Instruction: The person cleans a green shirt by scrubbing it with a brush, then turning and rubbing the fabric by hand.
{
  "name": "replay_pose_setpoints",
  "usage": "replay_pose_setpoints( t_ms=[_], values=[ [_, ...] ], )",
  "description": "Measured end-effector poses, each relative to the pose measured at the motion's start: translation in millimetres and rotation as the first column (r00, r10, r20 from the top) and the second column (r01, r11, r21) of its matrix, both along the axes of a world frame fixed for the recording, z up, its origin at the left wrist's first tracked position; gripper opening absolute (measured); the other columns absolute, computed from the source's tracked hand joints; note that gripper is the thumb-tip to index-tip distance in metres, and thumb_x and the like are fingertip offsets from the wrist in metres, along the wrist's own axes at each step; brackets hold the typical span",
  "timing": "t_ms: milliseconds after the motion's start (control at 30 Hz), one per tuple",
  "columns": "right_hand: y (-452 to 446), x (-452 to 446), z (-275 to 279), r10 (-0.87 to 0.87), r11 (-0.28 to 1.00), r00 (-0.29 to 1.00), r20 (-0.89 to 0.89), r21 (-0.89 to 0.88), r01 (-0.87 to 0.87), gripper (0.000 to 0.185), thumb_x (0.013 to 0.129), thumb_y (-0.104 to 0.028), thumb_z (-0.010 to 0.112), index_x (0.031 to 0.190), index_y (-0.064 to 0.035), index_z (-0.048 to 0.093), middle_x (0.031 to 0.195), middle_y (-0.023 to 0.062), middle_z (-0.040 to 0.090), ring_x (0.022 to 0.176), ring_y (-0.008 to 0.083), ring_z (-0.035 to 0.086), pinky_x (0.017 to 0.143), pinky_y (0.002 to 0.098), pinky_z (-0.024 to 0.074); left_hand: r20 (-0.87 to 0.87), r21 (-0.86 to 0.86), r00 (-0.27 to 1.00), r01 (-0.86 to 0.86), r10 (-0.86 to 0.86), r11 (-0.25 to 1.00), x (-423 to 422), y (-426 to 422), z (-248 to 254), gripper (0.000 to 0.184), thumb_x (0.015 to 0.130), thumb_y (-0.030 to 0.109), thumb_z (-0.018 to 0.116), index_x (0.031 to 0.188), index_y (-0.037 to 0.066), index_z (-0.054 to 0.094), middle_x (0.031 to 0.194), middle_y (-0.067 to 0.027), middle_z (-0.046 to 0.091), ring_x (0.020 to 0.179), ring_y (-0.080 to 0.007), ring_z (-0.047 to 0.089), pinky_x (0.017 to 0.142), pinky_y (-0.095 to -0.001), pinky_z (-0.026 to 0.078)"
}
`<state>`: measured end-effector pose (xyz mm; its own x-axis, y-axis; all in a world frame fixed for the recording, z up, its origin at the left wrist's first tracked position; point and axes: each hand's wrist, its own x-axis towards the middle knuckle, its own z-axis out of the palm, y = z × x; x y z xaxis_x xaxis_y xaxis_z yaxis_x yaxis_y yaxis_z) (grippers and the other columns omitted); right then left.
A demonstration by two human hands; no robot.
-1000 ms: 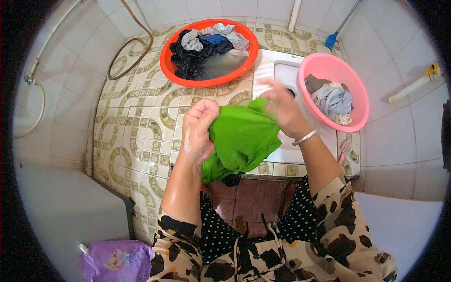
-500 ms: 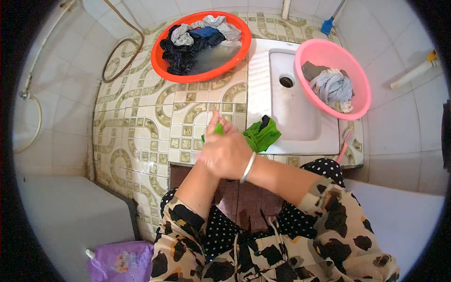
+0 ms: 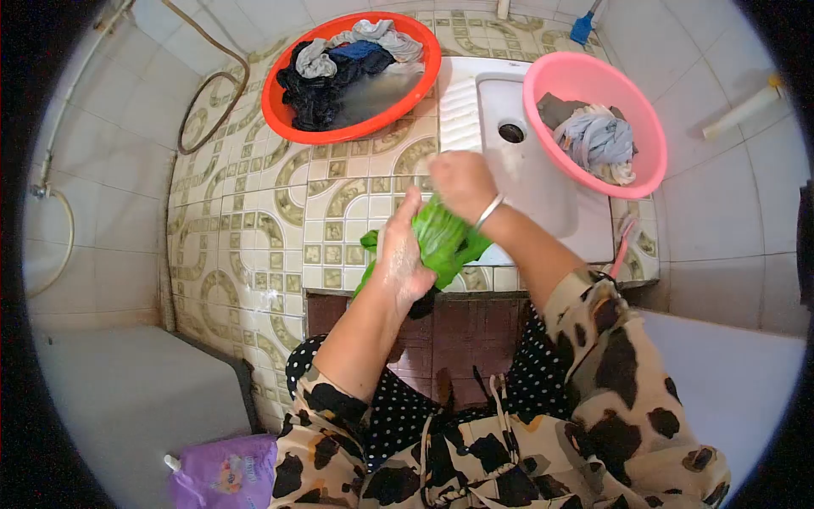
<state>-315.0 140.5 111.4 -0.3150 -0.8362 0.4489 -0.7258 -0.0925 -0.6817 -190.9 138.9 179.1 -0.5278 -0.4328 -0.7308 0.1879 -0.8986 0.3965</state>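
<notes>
A wet, bright green cloth (image 3: 438, 236) with a dark patch at its lower end is bunched between my hands. My left hand (image 3: 400, 250) holds it from the left, thumb up, with its fingers hidden behind the fabric. Slightly blurred, my right hand (image 3: 462, 182) is curled into a fist at the cloth's upper end. A pale bracelet (image 3: 489, 210) circles the right wrist. Both hands are above the edge of the tiled step (image 3: 335, 254), between my knees and the squat toilet (image 3: 543, 216).
Beyond my hands, a red basin (image 3: 292, 133) holds dark and grey clothes in cloudy water. A pink basin (image 3: 651, 136) with grey clothes rests over the toilet's right side. A pink-handled brush (image 3: 621, 250) lies at right; a purple pouch (image 3: 225, 475) is at lower left.
My right hand has moved up and forward from across my left hand. The left hand has turned thumb-up, and more of the green cloth now shows between them. The view has shifted slightly.
</notes>
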Motion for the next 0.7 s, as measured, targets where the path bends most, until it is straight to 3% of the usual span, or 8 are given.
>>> replay_pose_setpoints(
  t_ms=[100, 167, 233, 267, 433, 500, 567, 700],
  values=[
    [5.4, -12.0, 27.4, 0.019, 0.974, 0.862, 0.506, 0.184, -0.13, 0.031, 0.081, -0.024, 0.051, 0.058, -0.0036, 0.048, 0.05, 0.0021, 0.044, 0.047, 0.0081, 0.041, 0.044, 0.0254, 0.0333, -0.385, -0.362, 0.869, 0.169, -0.312, 0.917, 35.6, -50.1, -48.4, 0.044, 0.084, 0.047, 0.041, 0.093, 0.006, 0.054, 0.081, -0.0071, 0.058, 0.075, -0.0215, 0.056, 0.072, -0.037, 0.045],
    [13.8, -22.1, 43.0, 0.071, 0.979, 0.635, 0.769, 0.069, -0.194, 0.028, 0.08, -0.028, 0.052, 0.064, -0.006, 0.05, 0.056, 0.0036, 0.047, 0.05, 0.0125, 0.046, 0.047, 0.0299, 0.0383, -0.167, -0.471, 0.933, 0.209, -0.319, 0.857, 40.8, -53.9, -33.0, 0.039, 0.08, 0.043, 0.052, 0.082, 0.004, 0.058, 0.076, -0.008, 0.06, 0.071, -0.0218, 0.057, 0.067, -0.0354, 0.046],
    [24.3, -27.4, 64.1, 0.288, 0.946, 0.204, 0.936, -0.244, -0.215, 0.018, 0.08, -0.024, 0.053, 0.071, -0.0087, 0.05, 0.06, 0.0003, 0.048, 0.051, 0.0111, 0.045, 0.049, 0.0256, 0.0391, 0.565, -0.817, 0.736, 0.563, -0.372, -0.126, 45.9, -45.9, -17.9, 0.03, 0.071, 0.032, 0.062, 0.077, 0.002, 0.061, 0.071, -0.0102, 0.06, 0.067, -0.0211, 0.057, 0.065, -0.0342, 0.045],
    [29.2, -33.2, 75.8, 0.288, 0.945, 0.205, 0.935, -0.243, -0.221, 0.018, 0.08, -0.024, 0.053, 0.071, -0.0087, 0.05, 0.06, 0.0003, 0.048, 0.051, 0.0111, 0.045, 0.049, 0.0256, 0.0391, 0.792, -0.582, 0.508, 0.795, -0.338, -0.17, 47.1, -43.6, -13.3, 0.023, 0.061, 0.019, 0.065, 0.074, 0.001, 0.063, 0.067, -0.0115, 0.06, 0.066, -0.019, 0.057, 0.064, -0.0324, 0.044],
    [42.1, -67.6, 83.7, 0.343, 0.935, 0.027, 0.939, -0.344, 0.088, 0.024, 0.085, -0.025, 0.047, 0.067, -0.0086, 0.045, 0.065, 0.0021, 0.046, 0.057, 0.0112, 0.043, 0.054, 0.0244, 0.0407, 0.627, -0.7, 0.701, 0.699, -0.341, 0.149, 66.6, -68.8, -16.8, 0.019, 0.061, 0.013, 0.061, 0.073, -0.002, 0.062, 0.067, -0.0107, 0.061, 0.066, -0.0226, 0.057, 0.067, -0.0315, 0.044],
    [41.4, -66.9, 72.4, 0.234, 0.968, 0.184, 0.955, -0.245, 0.042, 0.022, 0.082, -0.025, 0.053, 0.07, -0.0076, 0.047, 0.069, 0.002, 0.049, 0.061, 0.0108, 0.045, 0.058, 0.0253, 0.0413, -0.061, -0.73, 0.983, 0.075, -0.174, 0.68, 75.0, -78.0, -5.5, 0.022, 0.065, 0.013, 0.055, 0.078, -0.003, 0.059, 0.077, -0.012, 0.061, 0.073, -0.0257, 0.057, 0.075, -0.0335, 0.043],
    [39.1, -50.0, 65.2, 0.191, 0.949, 0.93, 0.313, 0.184, -0.256, 0.018, 0.074, -0.02, 0.062, 0.073, -0.006, 0.051, 0.073, 0.0017, 0.054, 0.067, 0.0102, 0.049, 0.062, 0.0251, 0.041, -0.324, -0.603, 0.942, -0.131, -0.092, 0.787, 75.9, -75.5, 7.2, 0.023, 0.067, 0.014, 0.053, 0.082, -0.004, 0.057, 0.081, -0.0135, 0.06, 0.077, -0.0265, 0.056, 0.078, -0.0356, 0.043],
    [28.1, -43.0, 49.4, 0.307, 0.768, 0.842, 0.444, 0.407, -0.495, 0.019, 0.067, -0.009, 0.065, 0.081, -0.0043, 0.053, 0.087, 0.005, 0.057, 0.079, 0.0146, 0.054, 0.076, 0.0281, 0.0424, -0.592, -0.278, 0.802, -0.293, 0.077, 0.915, 68.5, -69.7, 4.1, 0.03, 0.075, 0.019, 0.052, 0.093, -0.004, 0.053, 0.094, -0.0179, 0.057, 0.09, -0.0287, 0.054, 0.084, -0.0409, 0.042]
  ],
)
